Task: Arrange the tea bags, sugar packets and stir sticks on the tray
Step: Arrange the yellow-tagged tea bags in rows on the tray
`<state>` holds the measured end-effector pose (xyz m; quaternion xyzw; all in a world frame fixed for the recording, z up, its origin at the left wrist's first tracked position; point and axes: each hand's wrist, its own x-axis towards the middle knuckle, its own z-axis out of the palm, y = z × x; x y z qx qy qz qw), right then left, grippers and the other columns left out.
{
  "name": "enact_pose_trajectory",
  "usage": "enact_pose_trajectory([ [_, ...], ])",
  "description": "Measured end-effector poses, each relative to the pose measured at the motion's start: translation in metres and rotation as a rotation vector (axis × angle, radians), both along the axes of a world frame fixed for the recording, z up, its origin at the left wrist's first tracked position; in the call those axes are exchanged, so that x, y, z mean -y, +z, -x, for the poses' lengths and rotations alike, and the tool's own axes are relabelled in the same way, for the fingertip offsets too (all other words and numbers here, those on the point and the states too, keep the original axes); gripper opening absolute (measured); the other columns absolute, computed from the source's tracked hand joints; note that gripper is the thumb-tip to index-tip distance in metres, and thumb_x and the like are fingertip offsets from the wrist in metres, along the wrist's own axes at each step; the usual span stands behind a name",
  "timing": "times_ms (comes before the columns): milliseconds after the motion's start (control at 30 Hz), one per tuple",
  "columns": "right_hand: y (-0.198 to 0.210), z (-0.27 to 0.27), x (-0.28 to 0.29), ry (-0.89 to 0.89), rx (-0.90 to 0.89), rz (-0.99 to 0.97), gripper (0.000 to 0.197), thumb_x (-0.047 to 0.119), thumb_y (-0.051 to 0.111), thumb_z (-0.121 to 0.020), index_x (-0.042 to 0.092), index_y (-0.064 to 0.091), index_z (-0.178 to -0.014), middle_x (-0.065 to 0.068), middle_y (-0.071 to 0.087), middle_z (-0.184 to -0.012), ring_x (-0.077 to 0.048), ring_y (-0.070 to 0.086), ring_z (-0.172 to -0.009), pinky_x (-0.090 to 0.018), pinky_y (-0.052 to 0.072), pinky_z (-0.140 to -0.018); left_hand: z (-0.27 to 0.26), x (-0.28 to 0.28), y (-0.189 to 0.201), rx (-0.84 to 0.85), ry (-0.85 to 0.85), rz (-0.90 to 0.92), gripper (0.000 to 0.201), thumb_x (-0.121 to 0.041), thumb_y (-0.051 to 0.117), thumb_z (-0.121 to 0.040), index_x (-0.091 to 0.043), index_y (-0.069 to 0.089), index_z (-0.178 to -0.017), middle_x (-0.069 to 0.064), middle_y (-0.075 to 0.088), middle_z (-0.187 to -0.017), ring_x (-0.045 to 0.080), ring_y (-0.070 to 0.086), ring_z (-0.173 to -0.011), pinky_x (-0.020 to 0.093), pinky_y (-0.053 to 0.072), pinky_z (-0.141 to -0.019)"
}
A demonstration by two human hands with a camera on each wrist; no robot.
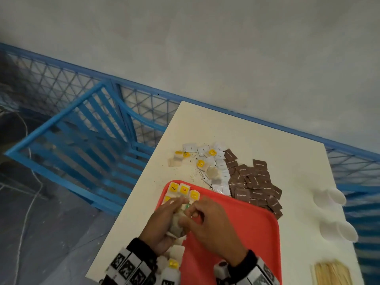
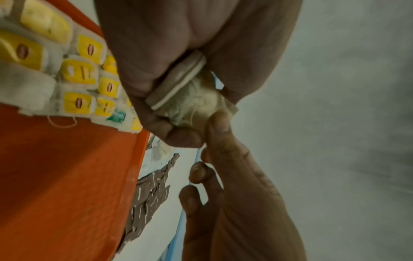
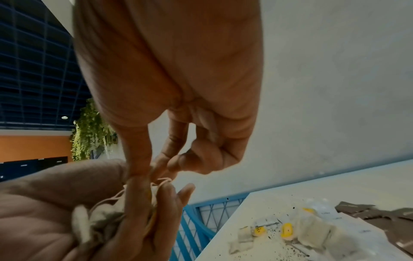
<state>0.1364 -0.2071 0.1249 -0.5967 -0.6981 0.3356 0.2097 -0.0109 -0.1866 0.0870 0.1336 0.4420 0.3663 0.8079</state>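
My left hand (image 1: 164, 221) grips a bundle of tea bags (image 1: 176, 225) just above the left edge of the red tray (image 1: 236, 233). The same bundle (image 2: 194, 98) sits in the curled fingers (image 2: 170, 130), its strings tangled. The thumb and forefinger of my right hand (image 1: 207, 221) pinch a string (image 3: 161, 181) at the top of the bundle (image 3: 105, 217). Yellow-tagged tea bags (image 1: 183, 190) lie in rows along the tray's left side (image 2: 78, 74). More tea bags (image 1: 202, 164), white sugar packets (image 1: 221, 173) and brown sugar packets (image 1: 255, 182) lie loose on the table beyond the tray. Wooden stir sticks (image 1: 331, 273) lie at the front right.
The cream table (image 1: 267, 140) carries specks of spilled tea near the loose bags. White rounded objects (image 1: 333, 196), too blurred to name, sit at the right edge. A blue chair (image 1: 82, 140) and a blue mesh fence stand to the left and behind.
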Motion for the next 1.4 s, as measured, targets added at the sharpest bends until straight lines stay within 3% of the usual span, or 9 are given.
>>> enact_pose_trajectory([
  [100, 0.010, -0.016, 0.007, -0.055, -0.122, 0.002, 0.015, 0.025, 0.077, -0.082, 0.020, 0.066, -0.073, 0.011, 0.060, -0.069, 0.000, 0.049, -0.062, -0.010, 0.033, -0.060, -0.016, 0.006, 0.000, 0.040, -0.020, -0.015, 0.050, -0.040, 0.084, -0.077, -0.008, 0.063, -0.110, 0.021, 0.058, -0.096, 0.024, 0.058, -0.069, 0.027, 0.046, -0.061],
  [200, 0.031, -0.040, 0.011, -0.149, -0.396, 0.128, 0.016, 0.017, 0.077, -0.084, 0.019, 0.067, -0.072, 0.011, 0.058, -0.063, -0.001, 0.047, -0.058, -0.012, 0.037, -0.057, -0.030, 0.010, 0.004, 0.036, 0.007, 0.005, 0.031, -0.031, 0.074, -0.081, -0.007, 0.064, -0.096, 0.014, 0.058, -0.074, 0.018, 0.055, -0.049, 0.023, 0.044, -0.040],
  [367, 0.050, -0.069, 0.010, -0.351, -0.598, 0.192, 0.013, 0.022, 0.075, -0.085, 0.014, 0.070, -0.077, -0.001, 0.066, -0.066, -0.009, 0.055, -0.061, -0.024, 0.043, -0.058, -0.038, 0.011, 0.018, -0.144, 0.030, -0.102, 0.024, -0.024, 0.072, -0.082, -0.006, 0.059, -0.092, 0.004, 0.049, -0.059, 0.012, 0.044, -0.044, 0.019, 0.034, -0.034],
  [467, 0.051, -0.077, 0.008, -0.406, -0.568, 0.176, 0.014, 0.023, 0.073, -0.088, 0.013, 0.071, -0.078, -0.001, 0.068, -0.065, -0.008, 0.057, -0.060, -0.027, 0.042, -0.059, -0.038, 0.013, 0.029, -0.290, 0.033, -0.279, 0.022, -0.017, 0.071, -0.087, 0.000, 0.066, -0.099, 0.006, 0.049, -0.062, 0.015, 0.039, -0.046, 0.020, 0.031, -0.039],
  [600, 0.051, -0.076, 0.007, -0.463, -0.597, 0.172, 0.013, 0.018, 0.071, -0.090, 0.008, 0.072, -0.082, -0.002, 0.070, -0.066, -0.008, 0.059, -0.060, -0.022, 0.043, -0.056, -0.050, 0.020, 0.055, -0.670, -0.032, -0.773, 0.014, -0.018, 0.076, -0.087, -0.026, 0.076, -0.098, -0.004, 0.067, -0.067, 0.012, 0.053, -0.046, 0.029, 0.046, -0.048],
  [733, 0.055, -0.065, 0.009, -0.407, -0.659, 0.193, 0.013, 0.019, 0.069, -0.091, 0.010, 0.075, -0.084, -0.009, 0.074, -0.079, -0.011, 0.058, -0.065, -0.023, 0.044, -0.058, -0.056, 0.026, 0.062, -0.900, -0.092, -1.085, 0.038, -0.031, 0.086, -0.074, -0.049, 0.068, -0.102, -0.028, 0.069, -0.102, -0.002, 0.066, -0.087, 0.011, 0.048, -0.075],
  [933, 0.059, -0.059, 0.005, -0.347, -0.707, 0.143, 0.021, 0.034, 0.069, -0.088, 0.016, 0.074, -0.079, 0.011, 0.062, -0.066, -0.002, 0.050, -0.063, -0.016, 0.040, -0.061, -0.039, 0.017, 0.071, -0.666, -0.016, -0.813, 0.012, -0.022, 0.069, -0.091, -0.016, 0.076, -0.083, 0.001, 0.056, -0.048, 0.013, 0.047, -0.037, 0.027, 0.042, -0.041],
  [1100, 0.056, -0.059, 0.002, -0.238, -0.646, 0.130, 0.021, 0.030, 0.080, -0.079, 0.017, 0.075, -0.094, -0.002, 0.071, -0.087, -0.008, 0.056, -0.072, -0.020, 0.046, -0.066, -0.020, 0.008, 0.081, -0.494, -0.082, -0.717, 0.022, -0.030, 0.068, -0.088, -0.009, 0.073, -0.085, 0.010, 0.049, -0.047, 0.018, 0.042, -0.038, 0.024, 0.037, -0.041],
  [1400, 0.054, -0.038, -0.010, -0.159, -0.702, 0.103, 0.009, 0.014, 0.077, -0.084, 0.006, 0.073, -0.083, 0.010, 0.063, -0.063, 0.001, 0.052, -0.058, -0.014, 0.042, -0.058, -0.005, -0.008, 0.085, -0.464, -0.043, -0.660, 0.014, -0.025, 0.069, -0.089, -0.012, 0.075, -0.090, 0.014, 0.050, -0.052, 0.018, 0.042, -0.041, 0.024, 0.037, -0.039],
])
